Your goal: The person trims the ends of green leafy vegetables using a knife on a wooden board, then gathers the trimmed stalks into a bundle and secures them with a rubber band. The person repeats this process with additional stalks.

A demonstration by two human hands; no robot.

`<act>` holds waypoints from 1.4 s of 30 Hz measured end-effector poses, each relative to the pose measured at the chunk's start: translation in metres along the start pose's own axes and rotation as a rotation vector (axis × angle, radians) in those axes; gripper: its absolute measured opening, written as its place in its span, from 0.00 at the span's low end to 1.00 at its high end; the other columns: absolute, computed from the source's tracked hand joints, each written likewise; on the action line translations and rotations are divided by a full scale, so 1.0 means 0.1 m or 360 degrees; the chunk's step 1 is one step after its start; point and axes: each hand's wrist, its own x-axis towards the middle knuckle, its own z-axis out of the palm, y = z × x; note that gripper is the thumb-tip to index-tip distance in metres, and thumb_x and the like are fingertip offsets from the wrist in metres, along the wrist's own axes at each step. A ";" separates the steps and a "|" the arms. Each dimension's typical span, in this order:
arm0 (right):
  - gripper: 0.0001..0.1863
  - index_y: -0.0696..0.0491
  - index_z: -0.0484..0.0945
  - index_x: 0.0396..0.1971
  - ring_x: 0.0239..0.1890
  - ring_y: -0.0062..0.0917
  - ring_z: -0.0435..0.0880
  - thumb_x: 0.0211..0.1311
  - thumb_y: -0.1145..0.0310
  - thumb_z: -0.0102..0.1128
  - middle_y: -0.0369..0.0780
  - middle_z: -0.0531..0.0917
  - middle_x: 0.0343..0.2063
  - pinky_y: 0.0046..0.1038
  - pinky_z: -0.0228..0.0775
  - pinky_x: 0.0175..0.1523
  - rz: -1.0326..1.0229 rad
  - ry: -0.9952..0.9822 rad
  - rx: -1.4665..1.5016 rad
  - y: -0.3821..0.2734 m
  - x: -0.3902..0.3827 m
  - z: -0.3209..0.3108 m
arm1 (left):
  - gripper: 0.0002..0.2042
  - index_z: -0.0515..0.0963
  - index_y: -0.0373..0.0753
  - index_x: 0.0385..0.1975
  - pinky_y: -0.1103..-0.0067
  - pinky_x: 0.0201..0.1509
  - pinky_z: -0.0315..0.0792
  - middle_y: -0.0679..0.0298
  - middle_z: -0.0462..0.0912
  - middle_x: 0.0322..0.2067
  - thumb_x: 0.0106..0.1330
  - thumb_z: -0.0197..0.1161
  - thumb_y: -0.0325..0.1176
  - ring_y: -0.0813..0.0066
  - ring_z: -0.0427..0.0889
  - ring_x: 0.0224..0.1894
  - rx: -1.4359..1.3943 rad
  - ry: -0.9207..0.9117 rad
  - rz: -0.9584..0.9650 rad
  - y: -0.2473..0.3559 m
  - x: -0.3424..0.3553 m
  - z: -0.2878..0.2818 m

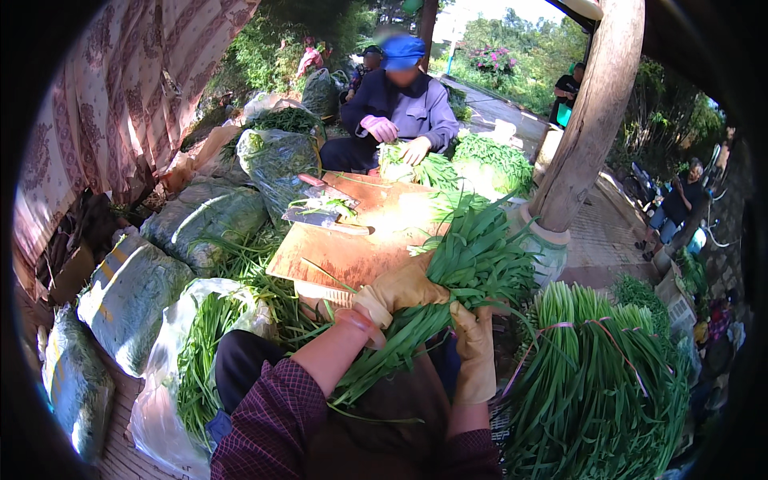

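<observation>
"Left hand (406, 290), tan-gloved: grasping, laid across a bundle of long green leaves (488, 252)."

"And the right hand (472, 340)?"

"Likewise tan-gloved, likewise grasping: closed on the same bundle from its right side, nearer the lap. Some fingers are lost among the leaves."

"Position of the bundle?"

"Off the near right corner of the orange-brown board (316, 248), slanting. Leafy mass up and to the right; loose ends trailing down beside the left forearm. Whether any leaf touches that corner, I cannot tell."

"On the board itself?"

"Item: one cleaver (314, 217), flat at the left edge, handle pointing toward the middle. Item: green scraps (340, 206), just beside its blade. Item: one reddish handle (311, 180), near the far left corner."

"Beyond the far edge?"

"One co-worker (404, 104), seated, blue cap (402, 53); one hand pink-gloved, the other bare, both on a bunch of greens (436, 172)."

"Remaining stock?"

"Right of the board: one large stack of stalks (588, 392), pale ends uppermost, tied with pink bands (624, 357). Left of it: one open plastic bag (164, 400) of greens, several filled bags (132, 300) behind. Past the right edge: one bare trunk post (596, 112), leaning."
</observation>
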 end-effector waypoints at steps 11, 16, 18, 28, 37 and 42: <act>0.39 0.55 0.61 0.68 0.59 0.28 0.71 0.61 0.56 0.68 0.38 0.73 0.58 0.32 0.63 0.64 -0.0045 -0.0055 0.0452 0.05 0.01 0.03 | 0.24 0.76 0.32 0.53 0.79 0.42 0.78 0.65 0.85 0.40 0.54 0.71 0.23 0.78 0.81 0.37 -0.0131 0.0093 -0.0094 0.03 -0.08 -0.05; 0.36 0.51 0.63 0.67 0.55 0.21 0.73 0.60 0.64 0.68 0.34 0.74 0.55 0.27 0.69 0.57 0.0141 -0.0018 0.0399 0.03 -0.01 0.07 | 0.24 0.76 0.33 0.54 0.78 0.44 0.78 0.64 0.86 0.43 0.55 0.69 0.23 0.77 0.82 0.39 -0.0189 0.0082 -0.0036 0.04 -0.06 -0.09; 0.35 0.51 0.65 0.66 0.53 0.21 0.75 0.59 0.64 0.69 0.34 0.76 0.53 0.26 0.69 0.56 0.0049 -0.0067 0.0330 0.03 0.01 0.06 | 0.23 0.76 0.33 0.54 0.77 0.45 0.77 0.63 0.86 0.44 0.56 0.69 0.24 0.77 0.82 0.41 -0.0159 0.0091 -0.0045 0.05 -0.07 -0.10; 0.21 0.56 0.80 0.51 0.47 0.25 0.80 0.61 0.61 0.68 0.38 0.84 0.45 0.32 0.72 0.54 -0.0145 0.0012 -0.0148 0.09 0.00 -0.01 | 0.38 0.54 0.34 0.70 0.54 0.50 0.74 0.33 0.79 0.45 0.63 0.61 0.42 0.32 0.79 0.46 0.1363 0.0282 0.0067 -0.02 -0.18 0.49; 0.16 0.54 0.81 0.52 0.53 0.31 0.81 0.69 0.64 0.60 0.41 0.83 0.52 0.35 0.73 0.57 -0.0430 0.0023 -0.0613 -0.05 0.00 -0.04 | 0.55 0.48 0.34 0.74 0.61 0.61 0.71 0.43 0.75 0.57 0.48 0.78 0.41 0.41 0.75 0.57 0.1175 -0.0057 0.0355 0.26 -0.44 0.40; 0.19 0.55 0.78 0.54 0.53 0.33 0.81 0.69 0.61 0.61 0.42 0.82 0.51 0.37 0.76 0.58 -0.1021 -0.0001 -0.1224 0.19 0.15 -0.13 | 0.62 0.43 0.28 0.73 0.62 0.60 0.72 0.44 0.76 0.57 0.44 0.81 0.44 0.41 0.76 0.57 0.1468 0.0229 0.0583 0.06 -0.43 0.60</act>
